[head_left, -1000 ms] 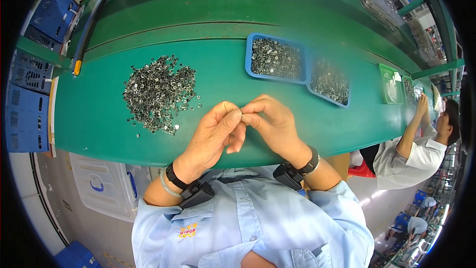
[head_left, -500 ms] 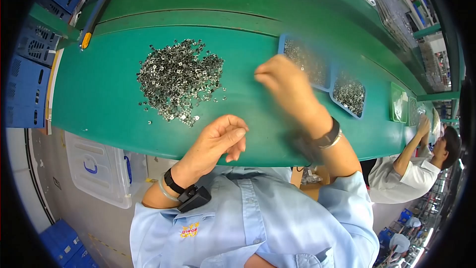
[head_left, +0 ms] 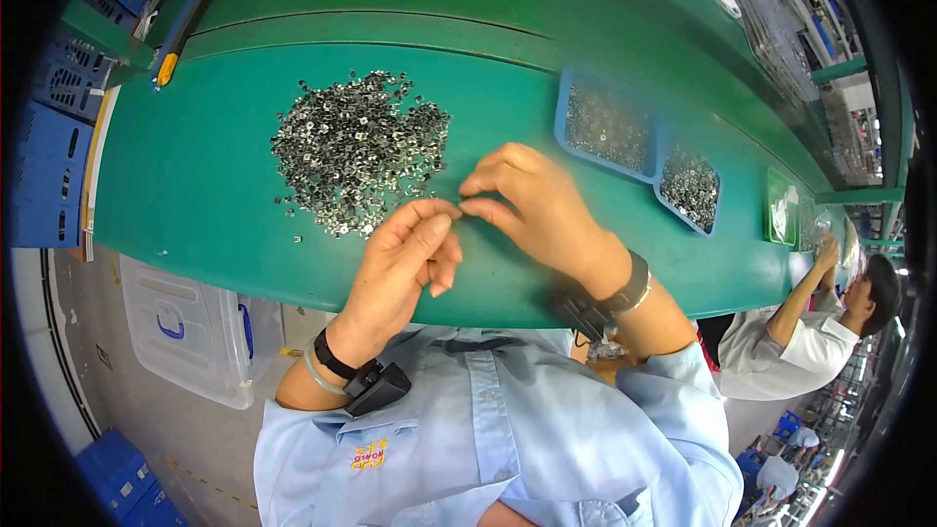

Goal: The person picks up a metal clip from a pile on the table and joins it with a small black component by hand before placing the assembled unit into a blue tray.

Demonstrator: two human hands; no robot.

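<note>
A wide heap of small silvery and dark metal pieces [head_left: 356, 151] lies on the green tabletop [head_left: 195, 176]. Just off its lower right edge, the fingertips of my two hands almost meet. My left hand [head_left: 400, 259] is closed, thumb against forefinger in a pinch, its other fingers curled. Across from it, my right hand [head_left: 537, 210] bends its thumb and forefinger together near the left fingertips. Whatever sits between the fingertips is too small to make out.
Two blue trays [head_left: 564, 122] of small metal parts stand at the right, with a green tray [head_left: 779, 205] beyond. A yellow-tipped tool [head_left: 167, 69] lies far left. A clear lidded box [head_left: 185, 332] stands below the table's left edge. At far right, a co-worker [head_left: 795, 342] sits at the bench.
My right hand has come left and nearer from beside the blue trays to my left fingertips. My left hand has risen slightly, closer to the heap.
</note>
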